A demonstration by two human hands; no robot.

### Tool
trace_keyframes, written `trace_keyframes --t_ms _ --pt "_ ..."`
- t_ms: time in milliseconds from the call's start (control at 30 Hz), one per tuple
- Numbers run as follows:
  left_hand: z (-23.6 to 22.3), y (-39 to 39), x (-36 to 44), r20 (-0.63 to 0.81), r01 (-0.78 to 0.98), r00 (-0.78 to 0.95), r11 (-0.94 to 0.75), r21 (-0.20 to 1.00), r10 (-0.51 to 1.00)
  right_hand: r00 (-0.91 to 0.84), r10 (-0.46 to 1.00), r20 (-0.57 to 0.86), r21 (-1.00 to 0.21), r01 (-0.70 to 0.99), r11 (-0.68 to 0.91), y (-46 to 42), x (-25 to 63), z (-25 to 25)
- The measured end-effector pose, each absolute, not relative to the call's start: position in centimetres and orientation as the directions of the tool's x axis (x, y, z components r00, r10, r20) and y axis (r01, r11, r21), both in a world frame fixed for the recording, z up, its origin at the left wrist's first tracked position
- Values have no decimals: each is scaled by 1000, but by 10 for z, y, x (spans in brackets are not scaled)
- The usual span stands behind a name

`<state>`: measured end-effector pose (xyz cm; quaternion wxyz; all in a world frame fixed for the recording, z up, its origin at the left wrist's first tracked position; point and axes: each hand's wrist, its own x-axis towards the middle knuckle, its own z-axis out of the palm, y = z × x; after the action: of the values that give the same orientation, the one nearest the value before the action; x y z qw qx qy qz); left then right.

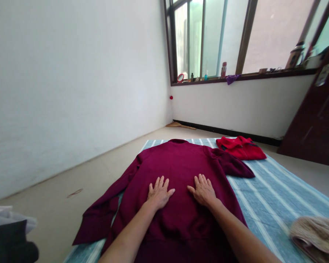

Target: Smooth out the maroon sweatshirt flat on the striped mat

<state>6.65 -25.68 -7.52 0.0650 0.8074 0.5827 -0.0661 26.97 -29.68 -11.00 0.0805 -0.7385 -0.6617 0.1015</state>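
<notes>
A maroon long-sleeved sweatshirt lies spread out in front of me, collar at the far end. Its left sleeve stretches down and out past the edge of the blue striped sheet; the right sleeve is bent, its end pointing right. My left hand rests palm down on the middle of the garment with fingers spread. To the right, my right hand also lies flat on the cloth, thumb apart. Neither hand grips anything. Some wrinkles run through the fabric below my hands.
A folded red garment lies at the sheet's far right. Near me on the right is a beige knitted item. Dark and white items sit at lower left. A broom lies by the corner, a door stands at right.
</notes>
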Motion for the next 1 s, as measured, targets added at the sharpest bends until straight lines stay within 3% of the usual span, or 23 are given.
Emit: trace_keyframes --t_ms 500,633,767,1000 --pt "-89 -284 70 -165 949 316 -309 65 934 150 987 -55 -197 968 -158 -318 290 -122" --pt "-94 -289 69 -84 951 308 -305 45 948 143 989 -41 -188 971 -148 -320 288 -121" --pt "-98 -293 70 19 985 170 -170 13 985 148 988 -39 -182 971 -152 -321 287 -121" --pt "-95 -290 72 -70 992 124 -122 21 990 158 986 -46 -168 972 -163 -320 286 -123"
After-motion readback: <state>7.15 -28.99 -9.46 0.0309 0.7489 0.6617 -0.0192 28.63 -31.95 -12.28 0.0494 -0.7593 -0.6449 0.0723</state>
